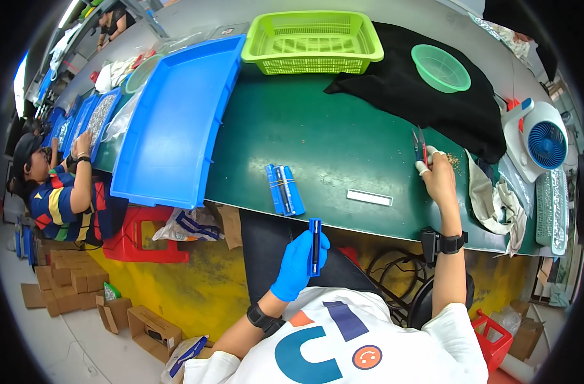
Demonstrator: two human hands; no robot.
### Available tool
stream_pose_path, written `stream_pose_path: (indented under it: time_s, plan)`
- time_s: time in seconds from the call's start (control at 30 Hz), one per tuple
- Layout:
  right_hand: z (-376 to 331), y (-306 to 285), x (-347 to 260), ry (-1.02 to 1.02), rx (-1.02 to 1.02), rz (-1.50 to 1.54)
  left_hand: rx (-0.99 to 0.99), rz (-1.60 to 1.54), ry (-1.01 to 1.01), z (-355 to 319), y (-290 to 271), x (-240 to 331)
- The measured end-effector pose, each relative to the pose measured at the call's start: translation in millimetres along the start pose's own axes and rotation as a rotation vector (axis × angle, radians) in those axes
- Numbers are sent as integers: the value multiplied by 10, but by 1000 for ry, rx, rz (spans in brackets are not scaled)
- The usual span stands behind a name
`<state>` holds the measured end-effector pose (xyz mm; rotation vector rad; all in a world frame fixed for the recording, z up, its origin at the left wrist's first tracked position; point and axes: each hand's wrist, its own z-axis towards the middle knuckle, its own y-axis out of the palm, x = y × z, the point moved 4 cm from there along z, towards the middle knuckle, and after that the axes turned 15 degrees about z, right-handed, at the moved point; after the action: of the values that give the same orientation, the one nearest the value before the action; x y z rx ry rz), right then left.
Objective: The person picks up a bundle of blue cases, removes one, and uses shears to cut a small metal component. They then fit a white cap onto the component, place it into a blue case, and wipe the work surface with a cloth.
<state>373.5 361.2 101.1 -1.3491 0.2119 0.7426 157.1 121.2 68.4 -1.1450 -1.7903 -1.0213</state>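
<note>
Open green tabletop (343,134) at mid-bench, hemmed in on three sides.

A broad bare stretch runs between the blue tray (170,121) on the left and the black cloth (426,96) on the right. The green basket (312,41) closes off the far edge. Nearer the front edge, a blue bundle (284,189) and a white strip (369,197) lie well apart, with room between them. The right hand (438,176), holding snips (419,146), blocks the right side; a fan (540,142) stands beyond it.
</note>
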Motion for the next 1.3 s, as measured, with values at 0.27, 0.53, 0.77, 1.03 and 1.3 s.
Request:
stream_pose_path:
  time_s: [0.27,0.53,0.77,1.03,1.3]
  plan:
    - [-647,-142,-896,-88,-367,780,12,66,-8,-12,-36,23]
    - [-932,-186,-1249,-83,-611,894,198,537,118,54,-33,101]
    - [-930,-132,-1252,-66,-627,882,203,656,143,42,37,209]
    - [-883,13,-1119,115,-690,1016,152,721,116,81,28,114]
    - [-887,362,-694,518,-967,1523,-191,206,-63,31,30,-16]
